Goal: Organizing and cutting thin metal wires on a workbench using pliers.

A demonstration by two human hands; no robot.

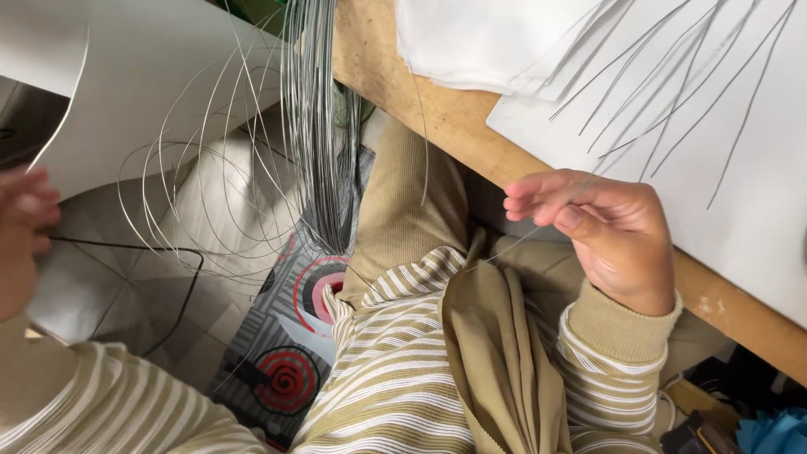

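Observation:
My right hand [601, 231] hovers at the wooden table's edge [454, 118], thumb and fingers pinched on a thin grey wire [517, 244] that runs down-left across my lap. My left hand [21, 231] is at the far left edge, blurred, closed around the same kind of wire where it loops away. A big coil of grey wire [324, 126] hangs between the two hands, with loose loops [193, 193] spreading to its left. Several cut straight wire pieces [672, 92] lie on a white sheet [756, 193] on the table.
A stack of white sheets [479, 42] lies on the table's far side. A large curled white sheet [126, 76] stands at the upper left. A black cable [168, 252] crosses the tiled floor. A patterned grey, red and black mat [294, 353] lies below my knees.

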